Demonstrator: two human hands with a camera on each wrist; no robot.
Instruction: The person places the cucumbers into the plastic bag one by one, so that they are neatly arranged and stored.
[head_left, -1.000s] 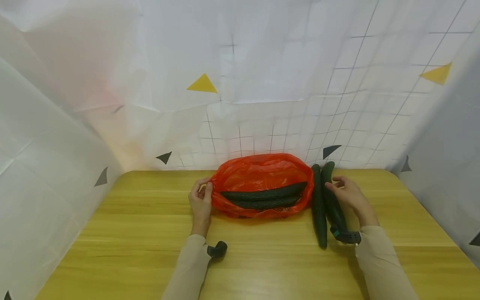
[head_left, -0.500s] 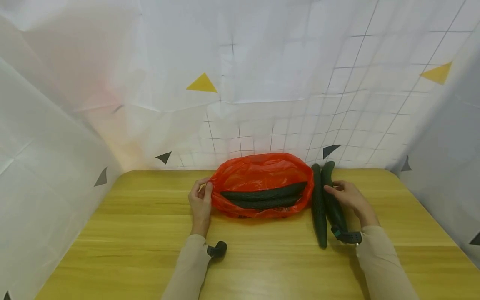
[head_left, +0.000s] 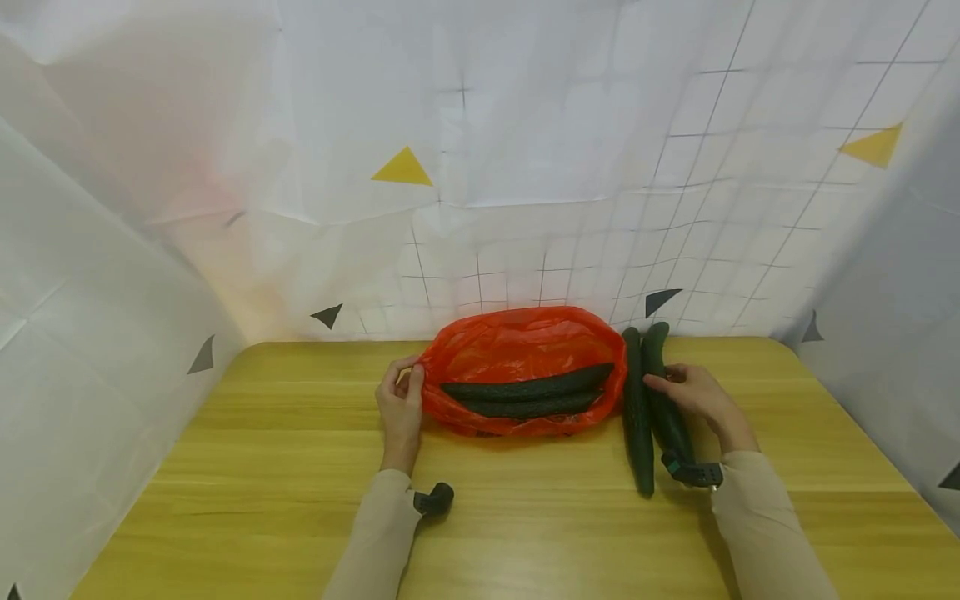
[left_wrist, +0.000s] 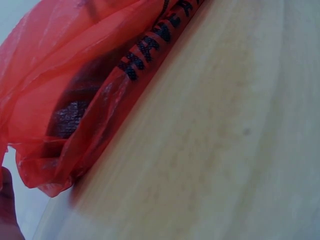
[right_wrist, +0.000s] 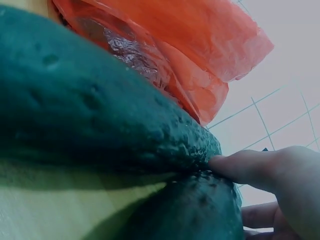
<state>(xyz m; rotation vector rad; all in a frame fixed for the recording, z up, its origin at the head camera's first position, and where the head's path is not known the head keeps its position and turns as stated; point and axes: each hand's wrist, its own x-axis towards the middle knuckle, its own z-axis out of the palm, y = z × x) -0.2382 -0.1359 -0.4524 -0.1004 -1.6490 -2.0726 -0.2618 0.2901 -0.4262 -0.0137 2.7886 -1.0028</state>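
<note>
A red plastic bag [head_left: 517, 337] lies with its mouth spread, two cucumbers [head_left: 536, 388] side by side inside. My left hand [head_left: 401, 408] pinches the bag's left edge; black lettering marks the bag [left_wrist: 142, 55] in the left wrist view. Just right of the bag, two more cucumbers lie lengthwise, close together. My right hand [head_left: 701, 398] grips the outer cucumber [head_left: 670, 427], thumb on its left side, fingers on its far right. In the right wrist view the thumb [right_wrist: 255, 165] reaches between this cucumber [right_wrist: 200, 212] and its neighbour [right_wrist: 95, 100]. The fingertips are mostly hidden.
The wooden table [head_left: 262, 483] has its back edge close behind the bag. White sheeting [head_left: 525, 125] with grid lines and yellow and black triangles rises at the back and both sides. A dark camera [head_left: 435, 500] is strapped at the left wrist, another [head_left: 690, 472] at the right.
My right thumb has moved slightly left and down, from over the outer cucumber to its left side, and the hand now grips it. The left hand and bag have stayed put.
</note>
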